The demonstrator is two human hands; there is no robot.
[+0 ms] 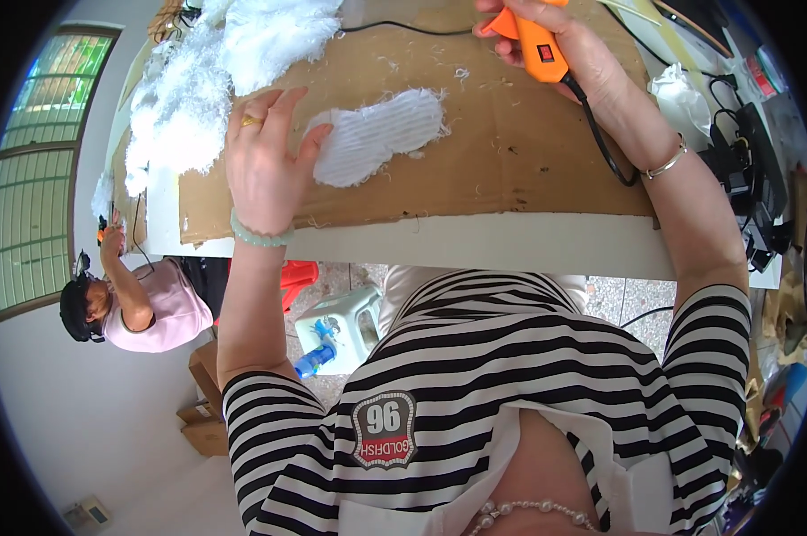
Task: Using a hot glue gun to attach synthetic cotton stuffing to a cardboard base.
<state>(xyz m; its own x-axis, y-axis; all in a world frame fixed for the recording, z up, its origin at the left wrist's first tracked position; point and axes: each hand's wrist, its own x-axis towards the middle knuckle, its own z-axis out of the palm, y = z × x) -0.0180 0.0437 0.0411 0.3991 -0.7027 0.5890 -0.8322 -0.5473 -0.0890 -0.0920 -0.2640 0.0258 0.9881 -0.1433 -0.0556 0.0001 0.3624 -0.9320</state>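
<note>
My left hand (269,156) is over the cardboard with its fingers apart, holding nothing; the thumb reaches the left edge of a white ribbed fabric piece (381,136). That piece lies flat, narrower in the middle, with frayed edges. At the top right my right hand (577,45) grips an orange corded glue gun (539,49) by its handle, which has a small red switch. Its front end is cut off by the picture's upper edge. A black cord (597,134) runs from the handle down past my wrist.
Fluffy white stuffing (184,98) is heaped left of my left hand. Brown cardboard (519,170) with loose threads covers the white table (475,243). Black adapters and cables (747,170) crowd the right side. Another person (153,304) works at the far left. A stool (345,326) stands below.
</note>
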